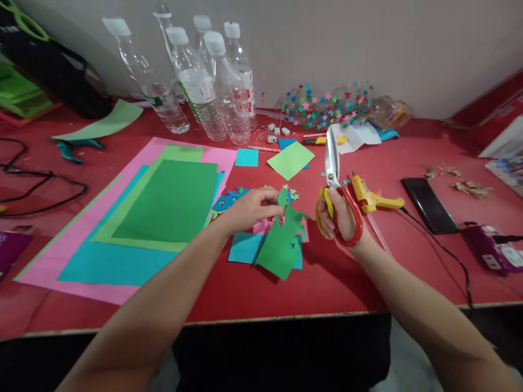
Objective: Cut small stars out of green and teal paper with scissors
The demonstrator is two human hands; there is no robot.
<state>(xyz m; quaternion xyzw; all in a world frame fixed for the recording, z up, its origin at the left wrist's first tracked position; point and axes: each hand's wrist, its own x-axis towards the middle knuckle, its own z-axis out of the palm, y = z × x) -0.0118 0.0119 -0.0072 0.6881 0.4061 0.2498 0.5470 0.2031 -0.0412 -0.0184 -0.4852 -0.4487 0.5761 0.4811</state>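
Note:
My left hand [261, 206] pinches the top of a dark green paper piece [278, 251] whose upper edge is cut ragged. Below that piece lie a blue sheet [244, 247] and some pink paper [261, 225]. Scissors [333, 158] with red and yellow handles are in my right hand [341, 215], blades pointing up and nearly together, away from the paper. Small blue cutouts [229, 199] lie beside my left hand, and light green stars [291, 191] lie just behind the green piece.
Stacked coloured sheets [165, 201] cover the left. Plastic bottles [196, 90] stand at the back, near a star-covered bottle [327, 106] lying down. Right of the scissors are a yellow glue gun [373, 197], a black phone [429, 204] and a purple device [492, 247]. A light green square [291, 159] lies behind.

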